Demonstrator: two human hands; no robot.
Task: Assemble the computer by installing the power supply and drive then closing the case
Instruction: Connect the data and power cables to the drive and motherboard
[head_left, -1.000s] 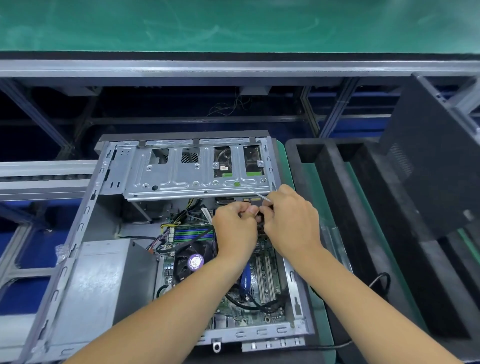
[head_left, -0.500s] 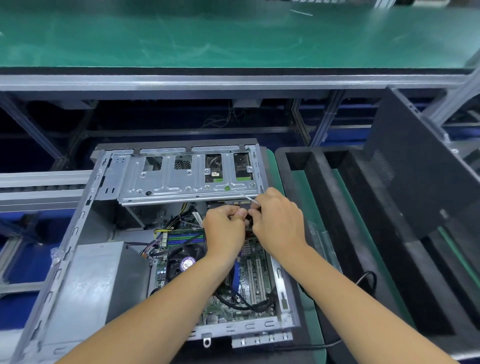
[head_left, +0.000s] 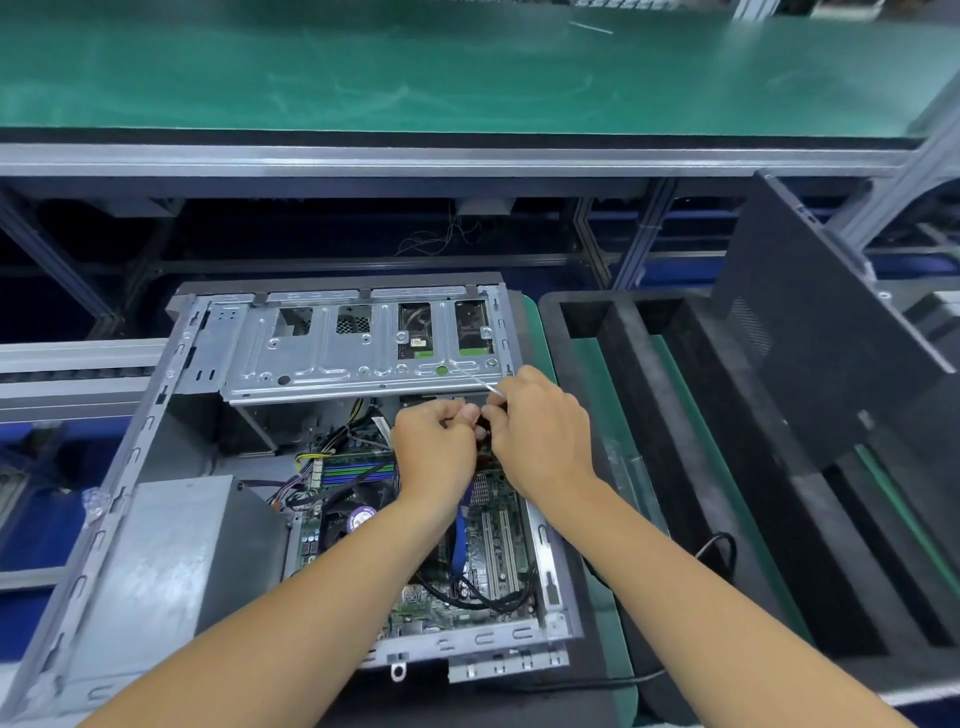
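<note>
An open grey computer case (head_left: 130, 467) lies on its side in front of me. The grey power supply (head_left: 166, 551) sits in its near left corner. A silver drive cage (head_left: 363, 353) spans the far end, above the green motherboard (head_left: 488, 561). My left hand (head_left: 436, 457) and my right hand (head_left: 540, 436) meet just below the cage's right end, fingers curled and pinching a small dark connector between them. A thin pale cable tie (head_left: 475, 379) sticks up from my right hand. The connector itself is mostly hidden.
The black side panel (head_left: 831, 332) leans upright at the right, behind a black foam tray (head_left: 675, 415) with long slots. A black cable (head_left: 722, 545) loops beside the case. A green bench top (head_left: 415, 67) lies beyond a metal rail.
My hands have stayed together at the same spot under the drive cage. The view has shifted slightly; the grip looks the same.
</note>
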